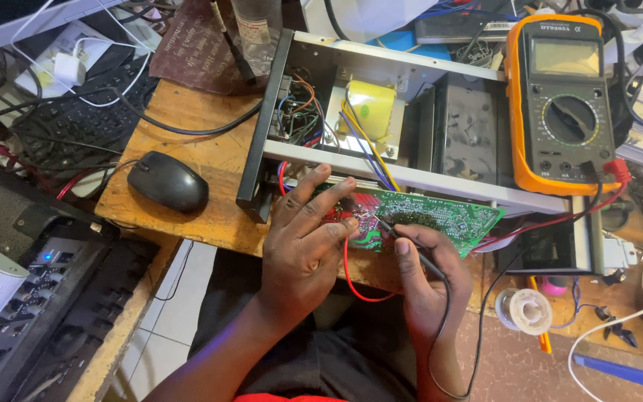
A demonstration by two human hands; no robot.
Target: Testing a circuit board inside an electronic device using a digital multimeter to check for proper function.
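Observation:
A green circuit board (pixel 440 213) hangs off the front of an opened metal chassis (pixel 381 160) on the wooden bench. My left hand (pixel 306 238) rests over the board's left end and pinches a red test probe (pixel 345 223) against the solder side. My right hand (pixel 429 272) holds a black test probe (pixel 403 238) whose tip touches the board just beside the red one. The probes' red and black leads (pixel 351 279) loop down and run to an orange multimeter (pixel 563 104) propped at the chassis's right end.
A black computer mouse (pixel 169 182) lies on the wood to the left, a keyboard (pixel 76 119) behind it. A solder spool (pixel 526 309) sits at the lower right. An audio unit (pixel 9 298) fills the lower left. Cables clutter the back.

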